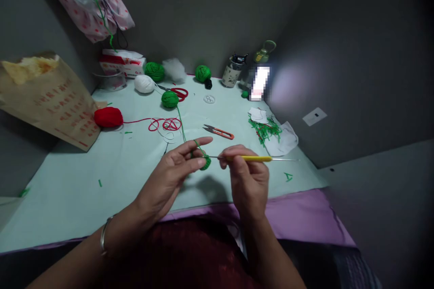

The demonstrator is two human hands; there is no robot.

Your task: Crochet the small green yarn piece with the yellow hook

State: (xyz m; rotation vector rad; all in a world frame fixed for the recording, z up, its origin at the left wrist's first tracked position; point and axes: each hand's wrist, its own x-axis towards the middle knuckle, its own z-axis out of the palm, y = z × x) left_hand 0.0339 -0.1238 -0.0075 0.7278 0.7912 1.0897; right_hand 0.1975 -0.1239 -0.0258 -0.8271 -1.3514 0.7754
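My left hand (176,167) pinches a small green crocheted piece (205,162) between thumb and fingers, with the index finger stretched out and green yarn running over it. That yarn leads back to a green yarn ball (169,99) on the table. My right hand (246,176) is closed around a yellow-handled crochet hook (252,158), whose tip meets the green piece. Both hands hover above the pale green table (84,180) near its front edge.
A red yarn ball (108,117) with loose red loops, a white ball (144,84), two more green balls, red scissors (178,92), orange snips (219,132), green yarn scraps on white paper (267,128), jars and a brown paper bag (50,99) surround the work.
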